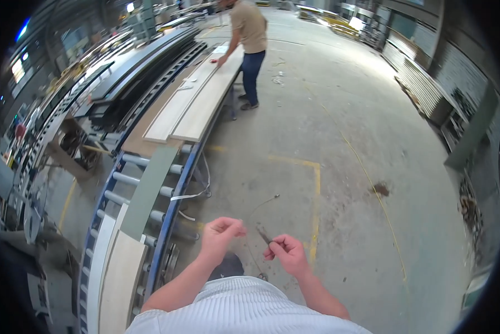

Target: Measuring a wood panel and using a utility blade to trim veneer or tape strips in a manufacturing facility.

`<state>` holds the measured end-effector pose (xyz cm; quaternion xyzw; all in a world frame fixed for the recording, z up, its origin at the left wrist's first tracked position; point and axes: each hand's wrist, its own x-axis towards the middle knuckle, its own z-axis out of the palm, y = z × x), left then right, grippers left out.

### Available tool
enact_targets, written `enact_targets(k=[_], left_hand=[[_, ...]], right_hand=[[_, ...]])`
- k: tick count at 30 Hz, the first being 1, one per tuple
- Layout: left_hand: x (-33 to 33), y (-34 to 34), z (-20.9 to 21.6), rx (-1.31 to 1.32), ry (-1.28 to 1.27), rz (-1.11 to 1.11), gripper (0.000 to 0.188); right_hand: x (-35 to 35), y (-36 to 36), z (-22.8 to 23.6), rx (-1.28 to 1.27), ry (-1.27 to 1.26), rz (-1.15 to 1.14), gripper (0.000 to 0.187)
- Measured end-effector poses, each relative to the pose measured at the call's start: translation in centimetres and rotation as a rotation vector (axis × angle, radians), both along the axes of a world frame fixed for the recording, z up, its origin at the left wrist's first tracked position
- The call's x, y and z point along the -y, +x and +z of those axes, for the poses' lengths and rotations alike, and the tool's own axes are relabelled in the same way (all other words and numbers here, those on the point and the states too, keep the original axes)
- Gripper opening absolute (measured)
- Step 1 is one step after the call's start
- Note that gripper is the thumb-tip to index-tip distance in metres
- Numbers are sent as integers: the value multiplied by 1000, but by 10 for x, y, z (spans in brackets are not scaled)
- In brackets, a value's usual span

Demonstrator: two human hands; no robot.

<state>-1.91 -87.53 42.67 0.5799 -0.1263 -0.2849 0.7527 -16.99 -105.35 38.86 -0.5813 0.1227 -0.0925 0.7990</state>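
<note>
My right hand [288, 255] pinches a slim dark tool [263, 234] between thumb and fingers, its free end pointing up and to the left. What kind of tool it is I cannot make out. To its left, my left hand [221, 238] is closed, thumb and fingertips pressed together. Whatever it may hold is too small to see. Both hands are in front of my body, apart from each other, over the concrete floor and right of the roller conveyor [164, 244].
Pale long panels [205, 106] lie on the conveyor, with a green strip [150, 186] and pale boards [122, 264] nearer me. A co-worker [250, 50] leans over the far panels. A white strap [186, 196] hangs off the rail. A thin cord [254, 210] trails on the floor.
</note>
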Motion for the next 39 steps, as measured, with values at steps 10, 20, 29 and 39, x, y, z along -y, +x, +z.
enact_targets(k=[10,20,29,39], left_hand=[[145,308,-18,162,44,-5,17],[261,589,20,1315,360,49,29],[401,787,-3,963,421,389,53],[499,1011,-28,49,-120,357,11]], right_hand=[[111,373,25,-37,155,140,16],[283,624,25,-24,306,171,40],[437,871,8,-80,254,425,26],[531,1144,26,-156,178,590,27]])
